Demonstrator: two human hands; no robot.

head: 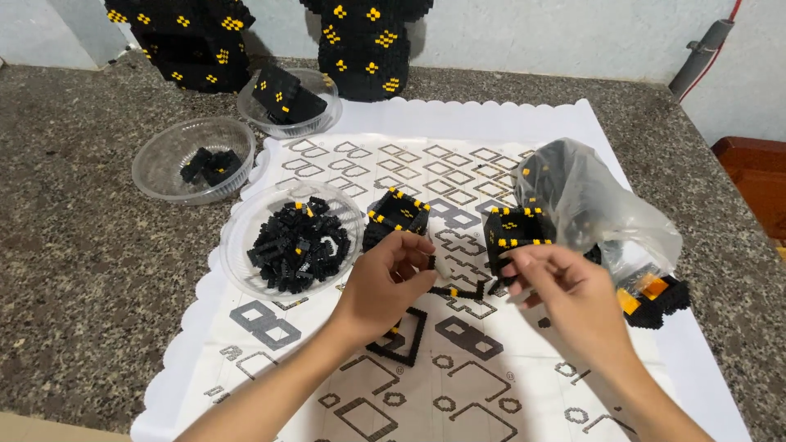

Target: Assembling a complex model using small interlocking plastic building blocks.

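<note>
Right, biggest first: you're at a speckled granite desk (pixel 74 270) w/ a white scallop-edged paper mat (pixel 508 131) printed w/ grey outlines. At the back wall, two tall black-and-yellow brick models (pixel 364 45). Rt of centre, a crumpled clear plastic bag (pixel 606 205) w/ more black bricks inside. Three clear plastic bowls on the left; the nearest bowl (pixel 237 245) is heaped w/ loose black bricks, the other two hold only a few. Two small open-top black cubes w/ yellow studs sit mid-mat: one cube (pixel 399 211) just above your left hand, the other cube (pixel 516 229) just above your right.

Your left hand (pixel 381 286) is curled, thumb and forefinger closed in a pinch; your right hand (pixel 573 290) is likewise pinched, fingers (pixel 524 270) nearly shut. Between them runs a thin black brick strip (pixel 458 290) w/ a yellow end; it looks like each hand grips one end, tho the exact contact is hidden behind the fingers.

Key relation: the strip's long axis lies roughly left-right, spanning the gap btw both pinches, so neither hand is really nearer. A flat black square frame (pixel 401 336) lies on the mat just below your left wrist, closer to the left hand than the right.
</note>
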